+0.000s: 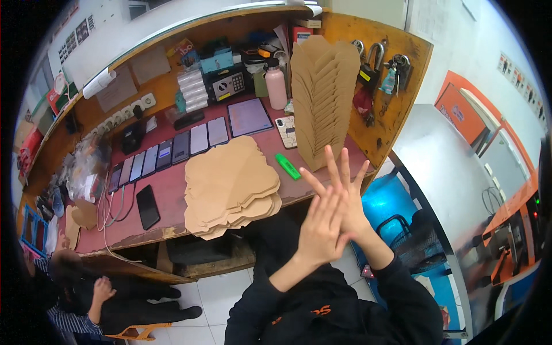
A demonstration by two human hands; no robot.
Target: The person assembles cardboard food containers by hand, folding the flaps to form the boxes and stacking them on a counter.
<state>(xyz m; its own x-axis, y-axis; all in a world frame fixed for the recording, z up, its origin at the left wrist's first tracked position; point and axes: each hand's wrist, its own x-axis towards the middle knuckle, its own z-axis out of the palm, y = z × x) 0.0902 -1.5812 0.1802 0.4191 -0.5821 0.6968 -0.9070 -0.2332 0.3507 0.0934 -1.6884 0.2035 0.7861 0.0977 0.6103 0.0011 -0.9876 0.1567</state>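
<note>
Both hands are raised in front of me, near the desk's front edge, and hold nothing. My left hand [323, 227] lies flat against my right hand [352, 208], its fingers stretched out and covering part of it. The fingers of my right hand point up and are spread apart. Left of them rests a pile of flat brown cardboard pieces [230, 178] with cut, wavy edges. Just beyond my fingertips a tall stack of folded brown cardboard pieces [322, 98] stands against the wooden side panel. A green highlighter [287, 167] sits between the pile and the stack.
Several phones [165, 152] form a row beside a tablet [249, 117]; a black phone [148, 207] is nearer. Behind stand a pink bottle [275, 86] and a small safe [227, 86]. Padlocks [374, 63] hang at right. Another person's hand [103, 289] shows at lower left.
</note>
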